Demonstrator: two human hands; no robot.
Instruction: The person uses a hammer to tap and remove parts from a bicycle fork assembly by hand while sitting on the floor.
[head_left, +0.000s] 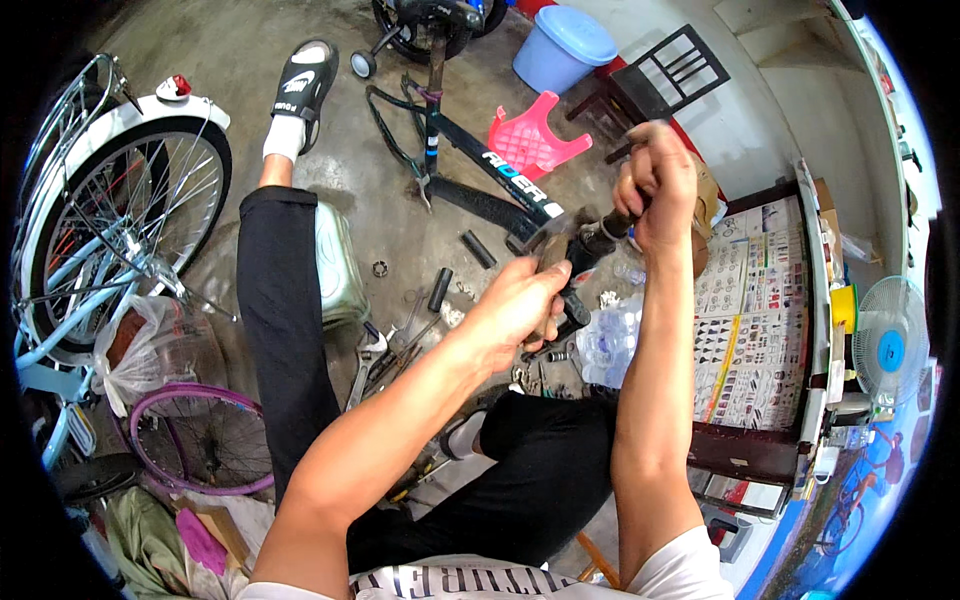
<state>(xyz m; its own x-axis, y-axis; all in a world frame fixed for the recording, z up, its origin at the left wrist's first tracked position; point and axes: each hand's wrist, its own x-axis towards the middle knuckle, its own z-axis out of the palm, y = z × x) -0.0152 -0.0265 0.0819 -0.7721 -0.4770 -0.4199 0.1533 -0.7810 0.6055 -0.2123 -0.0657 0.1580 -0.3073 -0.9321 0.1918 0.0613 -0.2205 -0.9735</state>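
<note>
A dark bicycle frame (465, 155) with blue and white marks stretches across the floor in front of me. My left hand (520, 305) is closed around a flat, brownish bar-like piece (551, 254), held against dark metal parts at the frame's near end; its exact kind is unclear. Higher and to the right, my right hand (655, 185) has its fingers curled, slightly blurred, around the end of a dark tubular part (605, 232). That tube slopes down toward my left hand. Part of the join between tube and frame is hidden behind my hands.
Wrenches (366, 362), black tube pieces (440, 290) and small parts lie on the floor below. A pink plastic stool (535, 138), blue bucket (565, 50) and dark chair (650, 88) stand beyond. A white-fendered bicycle (130, 215) and purple wheel rim (150, 470) are left.
</note>
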